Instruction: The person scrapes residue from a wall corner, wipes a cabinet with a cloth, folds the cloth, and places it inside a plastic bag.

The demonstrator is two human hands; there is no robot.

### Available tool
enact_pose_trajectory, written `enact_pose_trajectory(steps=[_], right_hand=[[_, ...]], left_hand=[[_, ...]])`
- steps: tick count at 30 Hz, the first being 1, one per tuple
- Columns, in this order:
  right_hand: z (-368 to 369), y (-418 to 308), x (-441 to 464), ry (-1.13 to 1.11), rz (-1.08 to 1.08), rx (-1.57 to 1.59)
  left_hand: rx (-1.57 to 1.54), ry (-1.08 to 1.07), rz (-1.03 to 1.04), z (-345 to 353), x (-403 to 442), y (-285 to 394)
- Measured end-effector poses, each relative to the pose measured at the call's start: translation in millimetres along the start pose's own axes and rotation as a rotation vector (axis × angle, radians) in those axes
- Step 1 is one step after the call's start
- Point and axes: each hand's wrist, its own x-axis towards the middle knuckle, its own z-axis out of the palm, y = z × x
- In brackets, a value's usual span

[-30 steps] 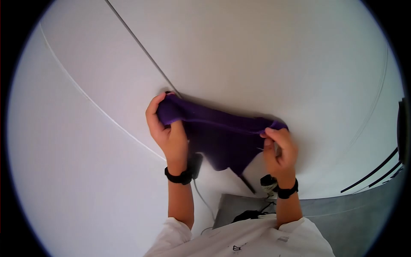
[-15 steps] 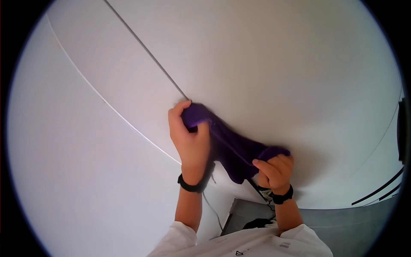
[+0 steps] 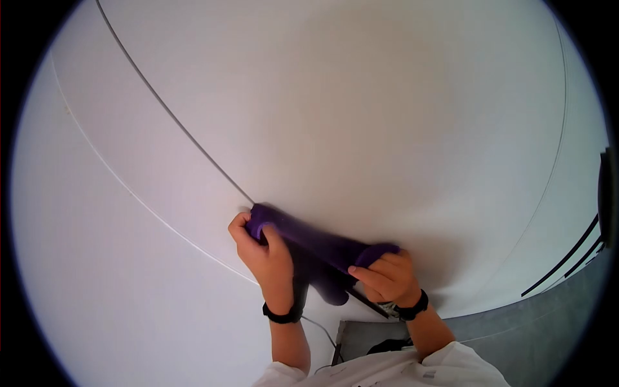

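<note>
A dark purple cloth (image 3: pixel 316 246) is stretched between my two hands, in front of a pale wall. Its upper left corner is in my left hand (image 3: pixel 265 255), with the fingers closed and the thumb pressed into a fold. My right hand (image 3: pixel 389 277) grips the bunched right end, fingers curled round it. A rounded lower part of the cloth hangs between the hands. The thin grey line (image 3: pixel 174 119) on the wall meets the cloth beside my left fingertips; whether it continues behind the cloth is hidden.
A dark bar (image 3: pixel 366 302) slants below the cloth, close to my right wrist. Lower down, a grey cable (image 3: pixel 321 326) runs past a dark-framed panel (image 3: pixel 361 332). Grey floor (image 3: pixel 541 342) and black objects (image 3: pixel 605 197) show at the right.
Both hands and the cloth have moved down and left in view. The cloth's upper edge is straighter between the hands. Both grips remain on it.
</note>
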Motion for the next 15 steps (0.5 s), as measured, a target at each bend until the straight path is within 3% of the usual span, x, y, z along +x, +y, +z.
enact_pose_trajectory(steps=[5, 7, 8, 15], right_hand=[[29.3, 22.2, -5.8, 0.001, 0.007, -0.039], [26.6, 21.5, -7.8, -0.095, 0.055, -0.027], [26.4, 21.2, -7.3, -0.095, 0.065, -0.027], [41.3, 25.7, -11.8, 0.051, 0.041, -0.021]], left_hand=[[-0.008, -0.088, 0.000, 7.3, 23.1, -27.4], [0.072, -0.167, 0.039, 5.7, 21.2, -35.2], [0.117, -0.206, -0.048, 4.0, 19.9, -26.5], [-0.048, -0.195, -0.108, 3.3, 14.1, -54.2]])
